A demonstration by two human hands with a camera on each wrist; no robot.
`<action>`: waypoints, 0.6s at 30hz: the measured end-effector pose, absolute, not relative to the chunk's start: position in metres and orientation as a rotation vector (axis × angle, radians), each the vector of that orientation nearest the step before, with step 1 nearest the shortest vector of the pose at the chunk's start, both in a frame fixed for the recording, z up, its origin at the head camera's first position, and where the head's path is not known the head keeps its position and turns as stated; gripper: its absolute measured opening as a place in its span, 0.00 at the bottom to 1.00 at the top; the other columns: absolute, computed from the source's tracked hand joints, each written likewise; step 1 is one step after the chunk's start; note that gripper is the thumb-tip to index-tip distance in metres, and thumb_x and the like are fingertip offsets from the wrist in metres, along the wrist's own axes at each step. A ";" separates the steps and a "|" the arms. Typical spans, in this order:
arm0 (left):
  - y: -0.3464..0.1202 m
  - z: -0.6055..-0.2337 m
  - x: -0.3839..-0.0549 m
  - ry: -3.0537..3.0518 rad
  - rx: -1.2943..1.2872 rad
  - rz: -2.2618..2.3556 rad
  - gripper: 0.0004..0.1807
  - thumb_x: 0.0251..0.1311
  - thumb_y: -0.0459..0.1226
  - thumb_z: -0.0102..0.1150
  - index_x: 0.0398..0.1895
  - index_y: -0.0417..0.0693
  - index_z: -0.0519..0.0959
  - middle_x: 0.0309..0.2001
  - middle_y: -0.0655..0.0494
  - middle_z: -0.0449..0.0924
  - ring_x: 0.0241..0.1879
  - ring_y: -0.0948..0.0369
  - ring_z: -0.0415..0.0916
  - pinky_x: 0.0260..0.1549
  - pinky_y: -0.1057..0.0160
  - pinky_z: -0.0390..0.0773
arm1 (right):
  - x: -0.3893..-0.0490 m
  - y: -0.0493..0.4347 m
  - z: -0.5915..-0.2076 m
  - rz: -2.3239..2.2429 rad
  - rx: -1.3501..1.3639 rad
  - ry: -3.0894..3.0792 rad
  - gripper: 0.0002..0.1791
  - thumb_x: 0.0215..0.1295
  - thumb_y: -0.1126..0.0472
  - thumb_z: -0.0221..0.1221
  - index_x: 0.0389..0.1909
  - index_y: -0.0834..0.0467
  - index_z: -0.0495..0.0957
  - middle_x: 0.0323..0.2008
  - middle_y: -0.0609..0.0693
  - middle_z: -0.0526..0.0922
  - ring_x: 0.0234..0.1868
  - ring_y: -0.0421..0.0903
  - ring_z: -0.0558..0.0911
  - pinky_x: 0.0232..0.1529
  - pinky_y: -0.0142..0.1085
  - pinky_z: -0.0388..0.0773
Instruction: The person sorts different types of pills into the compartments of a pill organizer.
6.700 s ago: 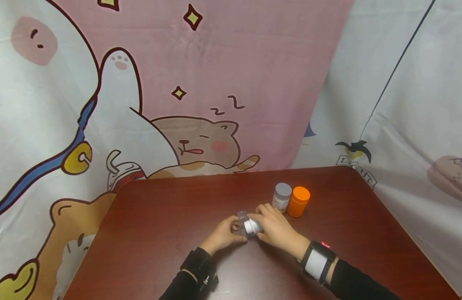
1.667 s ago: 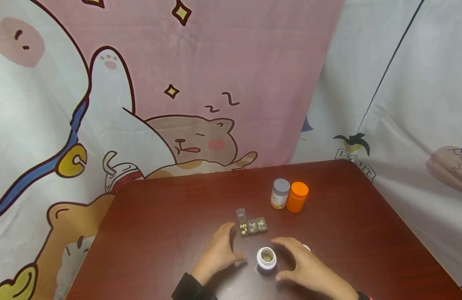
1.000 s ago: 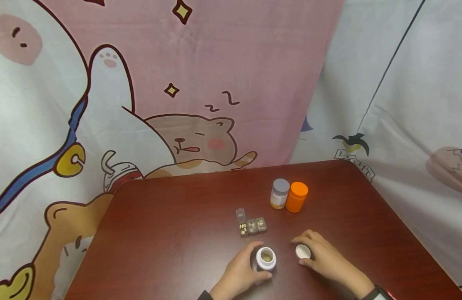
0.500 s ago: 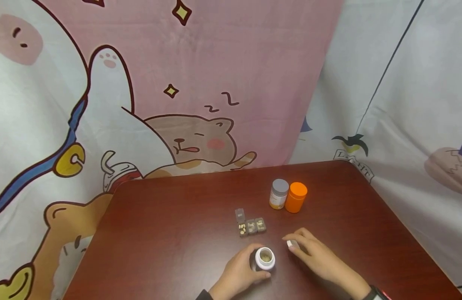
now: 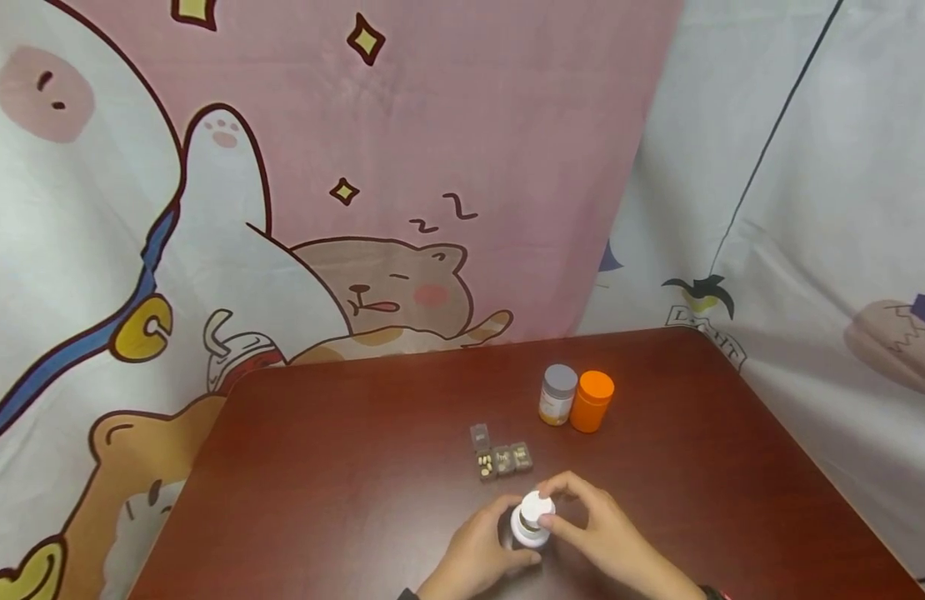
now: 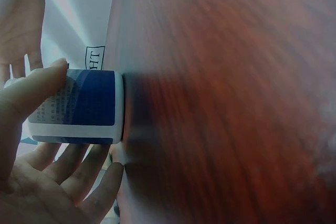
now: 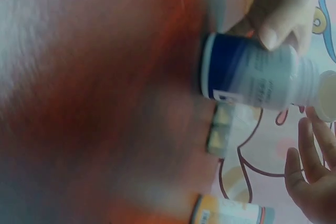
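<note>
My left hand (image 5: 470, 550) is curled round a white pill bottle (image 5: 528, 539) standing upright on the table near the front. In the left wrist view the bottle (image 6: 94, 100) shows a blue and white label, with the thumb (image 6: 44, 85) on one side and fingers on the other. The right hand (image 5: 608, 533) pinches a round white cap (image 5: 537, 506) at the bottle's mouth. Slightly tilted, the cap (image 7: 328, 95) overlaps the neck in the right wrist view. Behind the bottle lies a small clear pill organizer (image 5: 504, 462), its left compartment's lid raised and several pale tablets inside.
A grey-lidded bottle (image 5: 557, 396) and an orange bottle (image 5: 592, 402) stand side by side farther back on the dark red table (image 5: 342, 467). Patterned cloth (image 5: 552, 167) hangs behind the table.
Earlier the right hand tipped the bottle at the organizer; then it stood upright. The left hand took hold of it, while the right picked up the cap, turned it over and brought it to the mouth.
</note>
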State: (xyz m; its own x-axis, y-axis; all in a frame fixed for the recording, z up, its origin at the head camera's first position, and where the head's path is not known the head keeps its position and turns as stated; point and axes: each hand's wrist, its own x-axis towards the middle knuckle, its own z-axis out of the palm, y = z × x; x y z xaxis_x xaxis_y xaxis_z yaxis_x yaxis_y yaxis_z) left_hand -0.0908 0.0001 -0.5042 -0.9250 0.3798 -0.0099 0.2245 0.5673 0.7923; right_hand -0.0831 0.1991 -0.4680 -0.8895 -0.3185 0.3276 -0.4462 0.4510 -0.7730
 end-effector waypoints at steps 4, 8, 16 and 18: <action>0.001 -0.505 -0.090 2.620 0.507 1.277 0.35 0.36 0.49 0.75 0.52 0.57 0.75 0.50 0.59 0.80 0.48 0.59 0.73 0.48 0.44 0.73 | -0.081 0.196 -0.473 1.445 0.693 -2.554 0.12 0.56 0.51 0.63 0.41 0.43 0.73 0.43 0.38 0.81 0.43 0.40 0.77 0.44 0.49 0.77; 0.001 -0.504 -0.089 2.624 0.504 1.274 0.35 0.36 0.49 0.75 0.53 0.55 0.74 0.50 0.57 0.80 0.48 0.58 0.73 0.48 0.44 0.73 | -0.081 0.195 -0.478 1.400 0.714 -2.551 0.13 0.56 0.51 0.63 0.42 0.44 0.75 0.43 0.40 0.81 0.42 0.40 0.77 0.42 0.47 0.78; 0.001 -0.503 -0.089 2.628 0.513 1.293 0.34 0.36 0.48 0.75 0.52 0.57 0.75 0.49 0.58 0.80 0.48 0.59 0.73 0.47 0.44 0.74 | -0.084 0.197 -0.488 1.347 0.753 -2.554 0.22 0.54 0.50 0.63 0.52 0.48 0.78 0.44 0.39 0.80 0.45 0.42 0.77 0.45 0.48 0.77; 0.000 -0.504 -0.089 2.635 0.516 1.283 0.35 0.36 0.49 0.75 0.53 0.57 0.74 0.50 0.58 0.80 0.49 0.58 0.73 0.47 0.44 0.74 | -0.086 0.199 -0.491 1.339 0.806 -2.534 0.25 0.53 0.52 0.64 0.54 0.51 0.77 0.45 0.42 0.81 0.46 0.43 0.77 0.45 0.48 0.78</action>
State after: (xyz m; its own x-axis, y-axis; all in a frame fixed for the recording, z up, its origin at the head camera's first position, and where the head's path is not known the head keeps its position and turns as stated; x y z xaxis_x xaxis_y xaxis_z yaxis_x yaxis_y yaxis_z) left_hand -0.0889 0.0005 -0.5036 -0.9267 0.3759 0.0023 0.2337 0.5711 0.7869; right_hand -0.0861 0.1988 -0.4905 -0.8408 -0.3841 0.3814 -0.5315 0.4522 -0.7162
